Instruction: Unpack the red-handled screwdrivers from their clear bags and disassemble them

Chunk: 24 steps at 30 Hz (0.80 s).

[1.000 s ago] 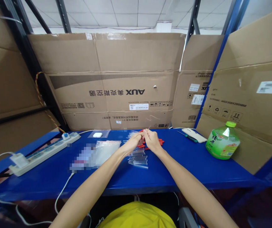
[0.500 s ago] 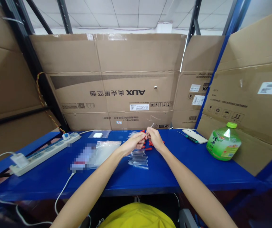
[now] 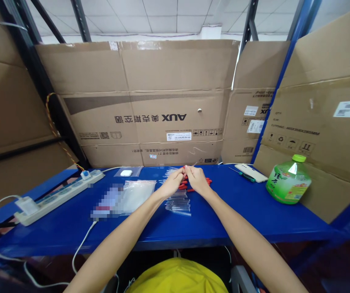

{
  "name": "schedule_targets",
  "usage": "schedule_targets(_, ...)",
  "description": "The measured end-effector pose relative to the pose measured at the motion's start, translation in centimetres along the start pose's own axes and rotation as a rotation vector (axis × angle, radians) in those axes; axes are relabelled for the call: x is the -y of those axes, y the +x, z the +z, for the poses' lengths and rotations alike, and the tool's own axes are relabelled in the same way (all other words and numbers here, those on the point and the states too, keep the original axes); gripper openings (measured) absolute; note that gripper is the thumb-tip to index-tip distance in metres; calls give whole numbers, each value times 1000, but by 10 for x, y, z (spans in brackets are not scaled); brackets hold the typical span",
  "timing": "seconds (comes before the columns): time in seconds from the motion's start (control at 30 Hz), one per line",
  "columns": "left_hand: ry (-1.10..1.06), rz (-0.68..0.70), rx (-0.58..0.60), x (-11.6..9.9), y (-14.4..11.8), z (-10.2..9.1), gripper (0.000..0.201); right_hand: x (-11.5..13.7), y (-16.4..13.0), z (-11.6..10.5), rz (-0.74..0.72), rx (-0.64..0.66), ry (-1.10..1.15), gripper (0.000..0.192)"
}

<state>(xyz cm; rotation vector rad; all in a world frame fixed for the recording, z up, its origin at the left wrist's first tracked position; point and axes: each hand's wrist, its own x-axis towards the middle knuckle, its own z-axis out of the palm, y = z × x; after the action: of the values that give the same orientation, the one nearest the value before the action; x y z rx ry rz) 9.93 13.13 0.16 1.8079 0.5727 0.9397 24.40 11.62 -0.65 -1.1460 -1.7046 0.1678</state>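
Two hands are meeting fingertip to fingertip over the centre of the blue shelf (image 3: 248, 219), working on one small part.

Both the left hand (image 3: 172, 183) and the right hand (image 3: 197, 179) are pinching shut around something thin; a clear tube (image 3: 194, 165) seems to be poking up past the right fingers, with a red cap (image 3: 184, 168) showing between the two hands, though it is too small to tell which hand is holding which. Just behind the hands red caps (image 3: 207, 180) are lying loose, and just below them clear tubes (image 3: 179, 202) are lying in a row. The step looks like a cap being fitted onto a tube; the next move is probably calling for a straight push with the tube held steady. Plastic bags (image 3: 138, 193) are lying left of centre, a power strip (image 3: 58, 195) at lower left, and a green bottle (image 3: 287, 181) at right.
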Motion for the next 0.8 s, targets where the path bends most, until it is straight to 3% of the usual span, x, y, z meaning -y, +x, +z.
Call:
schedule_targets(0.13,-120,-58,-12,-4,-2,2,5,4,0,-1,31,-74,65,57)
schedule_targets(0.23,-179,-59,85,-8,-2,-1,10,1,2,-5,147,-99,219,58)
schedule_targets(0.33,-165,-30,193,-10,-2,-6,26,-2,5,-6,302,-23,458,57)
schedule_targets(0.47,52,64,253,-13,-5,-14,40,-1,6,-5,472,81,765,53)
schedule_targets(0.7,376,250,292,-26,-9,-22,43,6,3,-11,600,301,1085,49)
schedule_targets(0.8,448,276,245,-27,-9,-20,40,7,4,-8,580,242,1059,50)
